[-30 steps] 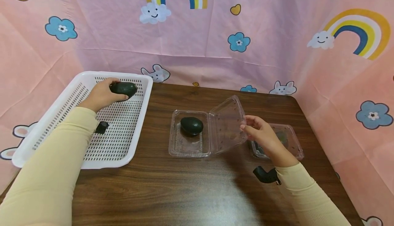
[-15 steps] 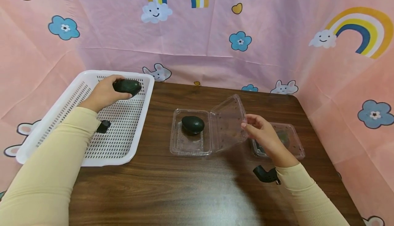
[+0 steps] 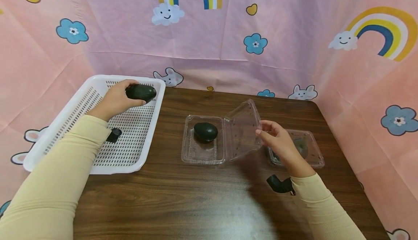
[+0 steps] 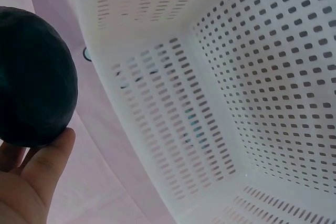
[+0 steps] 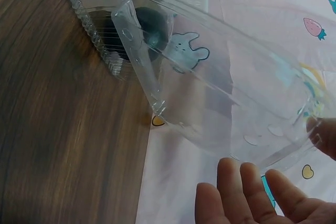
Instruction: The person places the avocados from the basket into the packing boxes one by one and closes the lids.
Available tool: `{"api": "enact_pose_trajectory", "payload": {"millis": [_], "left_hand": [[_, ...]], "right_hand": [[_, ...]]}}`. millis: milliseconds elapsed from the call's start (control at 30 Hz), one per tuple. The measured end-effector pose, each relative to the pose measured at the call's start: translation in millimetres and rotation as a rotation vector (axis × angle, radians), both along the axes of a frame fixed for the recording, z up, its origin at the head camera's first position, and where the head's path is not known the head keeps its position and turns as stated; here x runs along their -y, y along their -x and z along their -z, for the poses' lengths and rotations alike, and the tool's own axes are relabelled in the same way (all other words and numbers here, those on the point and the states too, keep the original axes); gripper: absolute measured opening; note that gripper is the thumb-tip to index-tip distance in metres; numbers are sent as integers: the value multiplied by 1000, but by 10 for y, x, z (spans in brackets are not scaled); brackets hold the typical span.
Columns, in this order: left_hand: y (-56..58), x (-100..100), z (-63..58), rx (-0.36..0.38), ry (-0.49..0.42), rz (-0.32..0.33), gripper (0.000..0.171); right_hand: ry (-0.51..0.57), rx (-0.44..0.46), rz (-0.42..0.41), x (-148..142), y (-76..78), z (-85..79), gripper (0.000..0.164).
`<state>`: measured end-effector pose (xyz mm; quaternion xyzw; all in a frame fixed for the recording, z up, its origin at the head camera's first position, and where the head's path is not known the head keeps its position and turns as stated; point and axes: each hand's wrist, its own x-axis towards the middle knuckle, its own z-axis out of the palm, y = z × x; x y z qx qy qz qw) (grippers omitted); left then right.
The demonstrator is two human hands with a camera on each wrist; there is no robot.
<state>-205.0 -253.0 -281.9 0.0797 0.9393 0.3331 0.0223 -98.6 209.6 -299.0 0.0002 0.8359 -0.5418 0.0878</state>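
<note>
My left hand (image 3: 117,100) grips a dark green avocado (image 3: 141,93) above the far end of a white slotted basket (image 3: 148,138). In the left wrist view the avocado (image 4: 34,77) is at the left edge, with the thumb against its underside. A second avocado (image 3: 205,131) lies in the base of a clear hinged clamshell box (image 3: 188,153). Its lid (image 3: 243,131) stands tilted up on the right, and my right hand (image 3: 279,143) pinches the lid's edge. In the right wrist view the thumb and fingers of the right hand (image 5: 262,195) are around the lid's rim.
Behind the right hand sits a closed clear box (image 3: 310,149) with a greenish thing inside. The dark wooden table (image 3: 183,200) is bounded by a printed pink cloth (image 3: 202,40). Black wrist devices (image 3: 280,184) show at both wrists.
My left hand has lifted the avocado slightly and carried it rightward, toward the basket's right rim. The right hand and the lid stay about where they were. The view has shifted slightly.
</note>
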Motion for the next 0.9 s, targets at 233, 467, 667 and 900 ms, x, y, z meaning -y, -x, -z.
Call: {"api": "enact_pose_trajectory", "payload": {"millis": [233, 467, 667, 900], "left_hand": [[-9, -99, -33, -13, -11, 16, 72], [-57, -188, -69, -30, -4, 36, 72], [-92, -289, -91, -48, -6, 51, 71], [-141, -421, -112, -56, -16, 84, 69]], "right_hand": [[4, 8, 10, -24, 7, 39, 57], [20, 19, 10, -33, 17, 51, 58], [26, 23, 14, -43, 38, 73, 57], [34, 25, 14, -30, 63, 73, 58]]}}
